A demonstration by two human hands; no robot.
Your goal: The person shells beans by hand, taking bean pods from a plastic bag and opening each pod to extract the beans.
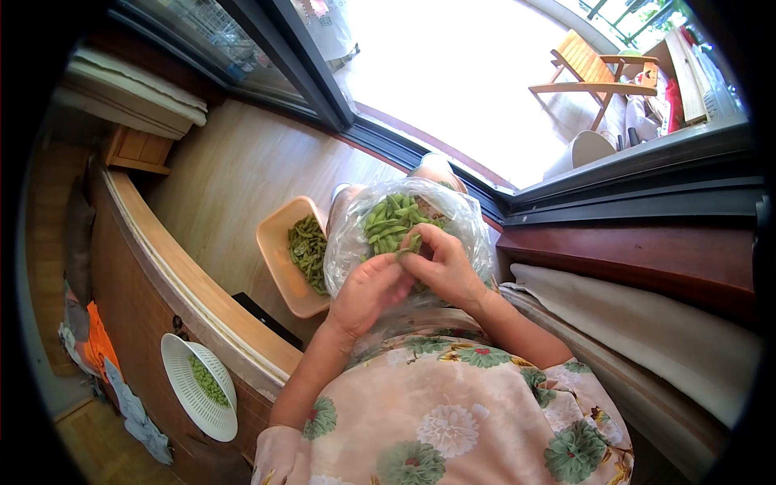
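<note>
Over my lap, my left hand and my right hand meet with fingertips pinched together. Between them is a green edamame pod, partly covered by the fingers. Just beyond my hands, a heap of whole edamame pods lies in a clear plastic bag spread open on my lap. To the left on the floor stands a peach-coloured plastic basin with darker, flattened pods in it.
A white colander holding shelled green beans rests on a brown wooden surface at the left. Ahead runs a dark sliding-door frame. A wooden folding chair stands outside. A beige cushion lies at the right.
</note>
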